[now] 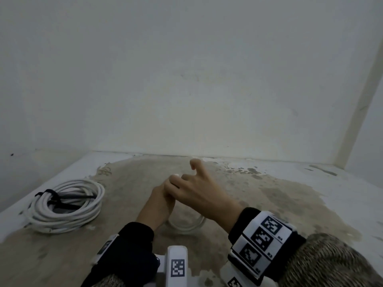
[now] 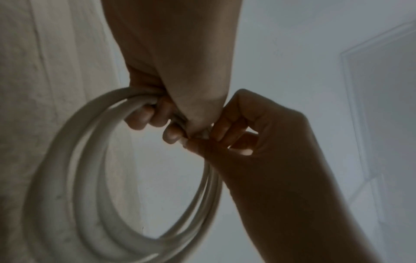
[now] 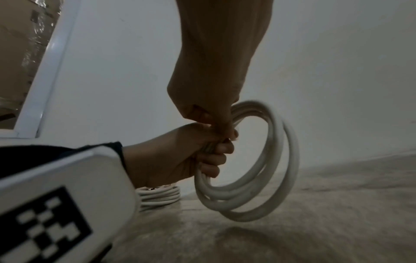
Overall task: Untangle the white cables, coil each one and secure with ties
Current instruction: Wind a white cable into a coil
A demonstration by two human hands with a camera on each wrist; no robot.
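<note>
My left hand (image 1: 160, 200) grips a small coil of white cable (image 1: 187, 227) at its top, and the loops hang below it just above the stained surface. In the left wrist view its fingers (image 2: 144, 117) curl round the bundled loops (image 2: 74, 178). Right beside it, my right hand (image 1: 192, 183) pinches the cable at the top of the same coil (image 2: 216, 137), with one finger raised. The right wrist view shows both hands (image 3: 216, 128) meeting on the hanging coil (image 3: 290, 160). No tie is visible on this coil.
A second, larger white coil (image 1: 68, 221) lies at the left, bound with a black tie (image 1: 53, 196); it also shows behind my left hand (image 3: 157, 195). White walls close the back and sides. A white frame (image 3: 45, 71) stands at the left.
</note>
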